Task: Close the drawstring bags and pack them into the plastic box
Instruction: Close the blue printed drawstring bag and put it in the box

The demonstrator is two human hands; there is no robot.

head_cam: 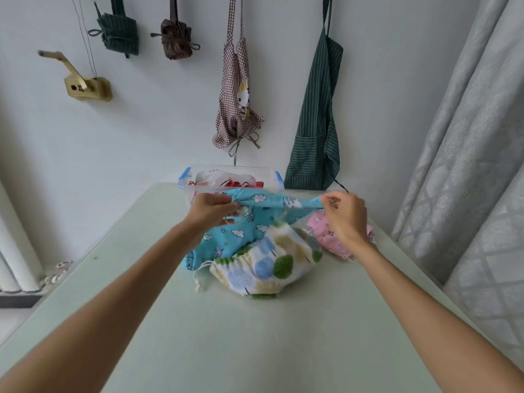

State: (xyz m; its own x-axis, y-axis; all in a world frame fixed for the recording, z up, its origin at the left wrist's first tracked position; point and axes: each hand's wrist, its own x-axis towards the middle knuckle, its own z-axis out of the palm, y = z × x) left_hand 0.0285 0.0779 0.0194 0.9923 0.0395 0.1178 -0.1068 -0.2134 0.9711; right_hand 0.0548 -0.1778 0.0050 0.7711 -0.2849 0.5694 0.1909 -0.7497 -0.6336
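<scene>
Two hands [211, 209] [344, 215] stretch one of three bags [272, 201].

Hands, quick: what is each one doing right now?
Left hand: grip closed on the blue bag, at its top edge.
Right hand: grip closed on the same top edge's other end.

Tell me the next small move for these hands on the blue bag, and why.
Probably pull the hands apart to cinch it: the left hand and right hand pinch opposite ends of the blue bag, whose top is stretched flat and not gathered.
</scene>
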